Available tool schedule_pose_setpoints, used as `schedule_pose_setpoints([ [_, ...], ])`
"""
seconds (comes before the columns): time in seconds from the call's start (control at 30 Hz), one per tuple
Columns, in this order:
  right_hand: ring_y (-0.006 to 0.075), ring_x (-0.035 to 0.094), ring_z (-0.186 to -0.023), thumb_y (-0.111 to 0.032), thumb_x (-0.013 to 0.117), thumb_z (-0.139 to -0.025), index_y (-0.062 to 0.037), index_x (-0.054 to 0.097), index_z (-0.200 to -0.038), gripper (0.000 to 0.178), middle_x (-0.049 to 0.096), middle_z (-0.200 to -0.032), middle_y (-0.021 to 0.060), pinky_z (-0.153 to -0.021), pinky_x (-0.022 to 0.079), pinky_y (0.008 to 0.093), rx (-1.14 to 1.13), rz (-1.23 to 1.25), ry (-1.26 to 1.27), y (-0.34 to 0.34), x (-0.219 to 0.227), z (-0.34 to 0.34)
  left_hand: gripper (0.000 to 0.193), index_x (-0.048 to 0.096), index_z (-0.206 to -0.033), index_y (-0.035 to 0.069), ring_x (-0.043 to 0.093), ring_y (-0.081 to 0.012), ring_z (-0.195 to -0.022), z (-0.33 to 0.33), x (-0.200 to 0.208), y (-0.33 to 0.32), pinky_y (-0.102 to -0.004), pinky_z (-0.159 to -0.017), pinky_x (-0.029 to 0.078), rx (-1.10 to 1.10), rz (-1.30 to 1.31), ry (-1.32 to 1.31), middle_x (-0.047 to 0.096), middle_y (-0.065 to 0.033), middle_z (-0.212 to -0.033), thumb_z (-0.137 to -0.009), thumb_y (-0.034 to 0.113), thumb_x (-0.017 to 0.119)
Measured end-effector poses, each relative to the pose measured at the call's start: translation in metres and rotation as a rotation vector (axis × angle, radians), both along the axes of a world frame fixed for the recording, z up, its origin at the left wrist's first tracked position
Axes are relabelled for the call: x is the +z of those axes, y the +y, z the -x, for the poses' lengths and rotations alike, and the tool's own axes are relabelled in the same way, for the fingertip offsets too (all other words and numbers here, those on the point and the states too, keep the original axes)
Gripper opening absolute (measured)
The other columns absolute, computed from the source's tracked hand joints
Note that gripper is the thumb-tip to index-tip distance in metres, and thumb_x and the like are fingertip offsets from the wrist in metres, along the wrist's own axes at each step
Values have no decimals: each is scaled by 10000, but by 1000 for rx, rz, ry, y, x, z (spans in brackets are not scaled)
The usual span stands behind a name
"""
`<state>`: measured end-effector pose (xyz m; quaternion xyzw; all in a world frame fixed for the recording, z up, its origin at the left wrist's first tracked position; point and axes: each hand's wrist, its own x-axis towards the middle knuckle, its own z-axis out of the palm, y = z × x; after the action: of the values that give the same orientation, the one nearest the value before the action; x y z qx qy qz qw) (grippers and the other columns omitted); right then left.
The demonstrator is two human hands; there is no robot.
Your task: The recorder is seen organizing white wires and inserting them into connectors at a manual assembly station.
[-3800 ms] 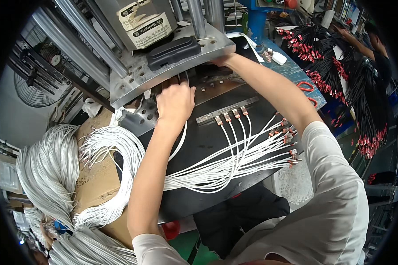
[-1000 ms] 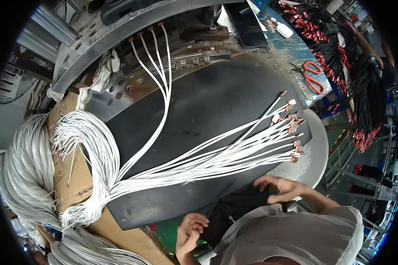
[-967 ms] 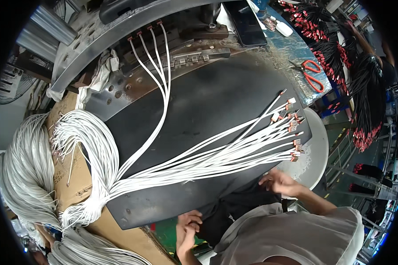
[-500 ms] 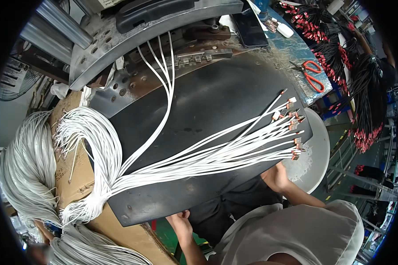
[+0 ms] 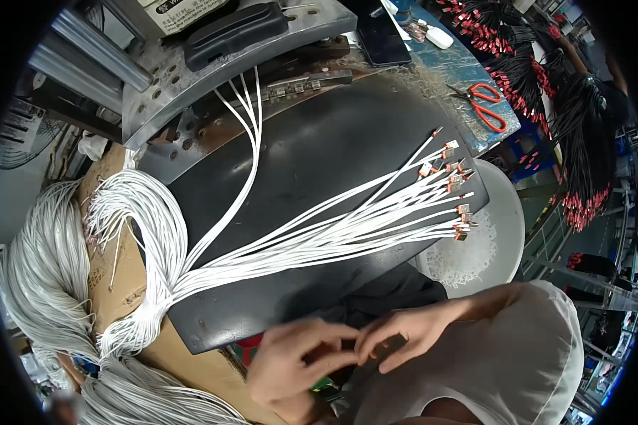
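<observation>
Over my lap, below the black board [image 5: 319,149], my two hands meet at the fingertips. My left hand [image 5: 294,358] is smeared by motion, its fingers bent toward the right. My right hand [image 5: 411,333] has curved fingers and its thumb apart; no held thing shows in it. Neither hand touches the white cables [image 5: 161,212], which lie bundled across the board. Their ends with metal plugs and orange parts [image 5: 463,210] fan out at the board's right edge. Several strands [image 5: 256,134] run separately up to the metal press [image 5: 262,49].
Grey cable coils [image 5: 42,262] hang at the left beside cardboard [image 5: 113,248]. A pale bowl [image 5: 507,212] with white scraps stands right of the board. Red-handled scissors [image 5: 488,106] and a phone [image 5: 383,35] lie on the blue bench [image 5: 468,60]. Black cables with red ends [image 5: 585,156] hang far right.
Both hands have come from below the board's front edge toward each other, and their fingertips now meet over my lap. The whole view has shifted slightly; the cables lie as before.
</observation>
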<state>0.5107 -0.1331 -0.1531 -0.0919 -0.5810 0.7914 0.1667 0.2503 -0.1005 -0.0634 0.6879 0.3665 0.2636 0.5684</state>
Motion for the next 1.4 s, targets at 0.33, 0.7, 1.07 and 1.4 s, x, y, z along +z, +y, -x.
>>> schedule_pose_setpoints([
  [0.33,269,708,-885,-226,713,-966,0,718,-1153,294,727,-1025,126,-775,556,376,-729,-989,-660,212,84,-50,308,653,-1129,-23,668,-360,-945,-3,23,98,-442,-872,532,-190,-604,712,642,-177,-1014,-837,15,745],
  [0.7,322,742,-859,-110,697,-841,-6,653,-1261,436,756,-854,153,-777,569,422,2,-1102,-1192,200,171,-42,167,714,-1034,-43,722,-266,-773,6,3,105,-327,-713,545,377,-858,482,738,-161,-907,-896,32,770],
  [1.07,81,622,-708,-242,732,-988,11,686,-1013,258,686,-807,35,-610,471,271,-214,-566,-593,222,112,-58,121,677,-1070,-51,612,-142,-712,36,6,113,-286,-671,491,682,-989,362,699,-97,-843,-973,22,678],
  [1.4,189,674,-1107,-632,567,-1005,27,612,-1364,751,694,-1233,141,-891,542,344,-573,-289,-487,267,135,-92,216,636,-1114,-8,521,-70,-665,-131,14,139,-243,-619,442,-106,570,-323,584,9,-777,-1050,198,650],
])
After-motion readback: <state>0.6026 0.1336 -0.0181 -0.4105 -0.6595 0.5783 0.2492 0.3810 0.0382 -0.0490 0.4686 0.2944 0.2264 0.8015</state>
